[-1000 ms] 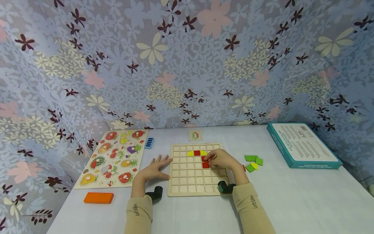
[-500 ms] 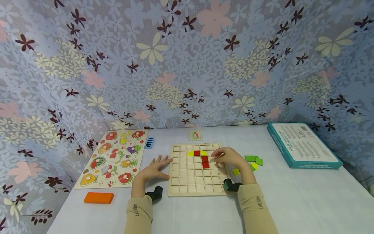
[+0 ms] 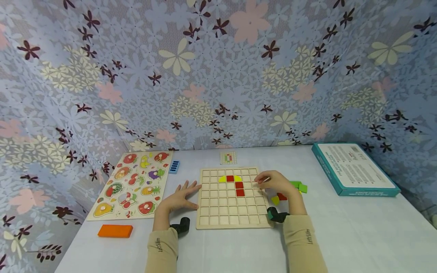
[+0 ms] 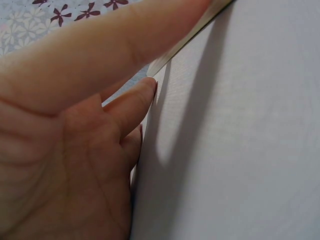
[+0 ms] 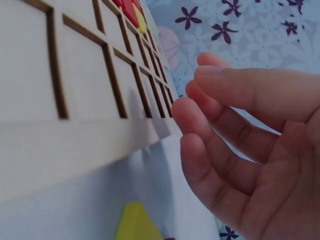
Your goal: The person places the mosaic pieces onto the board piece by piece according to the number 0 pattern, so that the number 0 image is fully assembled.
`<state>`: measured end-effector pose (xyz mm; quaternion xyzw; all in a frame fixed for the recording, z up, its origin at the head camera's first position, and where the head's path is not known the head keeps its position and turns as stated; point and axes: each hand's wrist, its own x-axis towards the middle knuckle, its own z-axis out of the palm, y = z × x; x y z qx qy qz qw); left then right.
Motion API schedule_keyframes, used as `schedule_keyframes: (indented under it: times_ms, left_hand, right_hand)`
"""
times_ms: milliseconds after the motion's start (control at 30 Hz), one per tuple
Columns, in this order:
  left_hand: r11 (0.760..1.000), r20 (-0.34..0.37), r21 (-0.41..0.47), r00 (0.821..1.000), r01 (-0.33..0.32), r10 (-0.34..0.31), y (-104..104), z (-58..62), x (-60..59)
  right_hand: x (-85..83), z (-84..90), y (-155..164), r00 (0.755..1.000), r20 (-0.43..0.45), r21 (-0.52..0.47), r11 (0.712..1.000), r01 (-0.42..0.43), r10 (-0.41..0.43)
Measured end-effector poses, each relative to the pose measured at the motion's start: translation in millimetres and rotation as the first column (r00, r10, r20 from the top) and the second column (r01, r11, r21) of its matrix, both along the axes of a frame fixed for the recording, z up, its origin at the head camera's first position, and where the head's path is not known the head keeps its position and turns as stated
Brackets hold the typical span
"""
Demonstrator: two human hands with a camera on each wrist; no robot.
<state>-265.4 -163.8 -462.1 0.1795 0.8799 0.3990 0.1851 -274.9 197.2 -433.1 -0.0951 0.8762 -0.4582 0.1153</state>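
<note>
The table (image 3: 232,250) is white, backed by blue-grey floral cloth (image 3: 218,83). Red tiles (image 3: 240,192) and yellow tiles (image 3: 223,179) are set in a pale-wood gridded board (image 3: 228,209); green tiles (image 3: 302,188) are seen at 3 o'clock of it, a multicoloured fruit-patterned board (image 3: 135,192) at 9.

Two beige sleeves cover the forearms, the left sleeve (image 3: 161,252) and right sleeve (image 3: 304,244) each printed with small dark lettering reading "LetsSlim". A black, elbow-shaped left wrist camera (image 3: 182,226) matches the right wrist camera (image 3: 278,216), whose blunt end shows green. Both hands (image 3: 179,199) are bare.
</note>
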Motion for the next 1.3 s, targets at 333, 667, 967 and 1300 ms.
schedule_keyframes:
  times_ms: [333,667,967,1300]
  left_hand:
    - [1.000,0.003,0.003,1.000,0.004,-0.004,-1.8,0.6,0.5]
    - [1.000,-0.012,0.002,1.000,0.006,-0.006,-1.2,-1.4,0.3]
    - [1.000,-0.012,0.007,1.000,-0.004,0.004,-1.1,-3.5,0.2]
    - [1.000,-0.016,-0.003,1.000,0.000,0.000,-0.7,-3.7,-0.6]
  right_hand:
    - [0.7,5.6,14.4,1.000,-0.003,0.021,1.000,0.001,-0.001]
    - [7.2,7.7,35.9,1.000,0.031,0.060,0.998,0.003,-0.005]
    - [12.6,-3.3,47.5,0.997,0.072,0.061,0.997,0.036,-0.041]
    - [16.5,-5.3,50.7,0.995,0.098,0.085,0.996,0.003,-0.011]
